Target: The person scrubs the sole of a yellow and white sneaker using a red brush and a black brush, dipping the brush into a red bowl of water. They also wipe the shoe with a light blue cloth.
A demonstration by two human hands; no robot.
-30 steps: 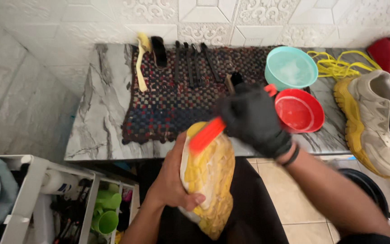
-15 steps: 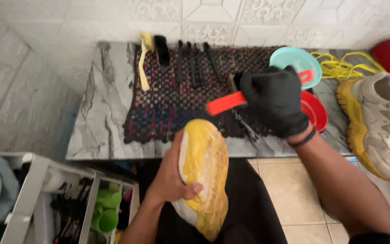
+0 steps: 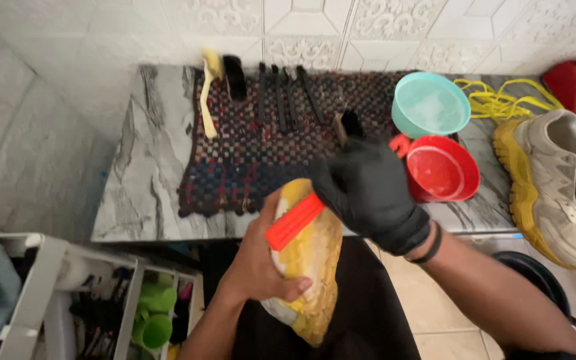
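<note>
My bare left hand (image 3: 261, 267) grips a yellow-soled shoe (image 3: 311, 267), held sole up over my lap just below the table's front edge. My right hand (image 3: 368, 190), in a black glove, is closed on a brush with a red handle (image 3: 295, 221). The handle lies across the upper part of the sole, and the brush head is hidden under the glove.
A woven dark mat (image 3: 268, 143) covers the marble table (image 3: 135, 187), with several dark brushes (image 3: 281, 93) and a yellow brush (image 3: 208, 93) along its back. A teal bowl (image 3: 431, 103), a red bowl (image 3: 441, 167), yellow laces (image 3: 501, 100) and a second shoe (image 3: 555, 180) lie at right. A white rack (image 3: 41, 293) stands lower left.
My right hand swung the red brush up off the sole toward the bowls, then came back down onto the shoe. The shoe stayed in my left hand.
</note>
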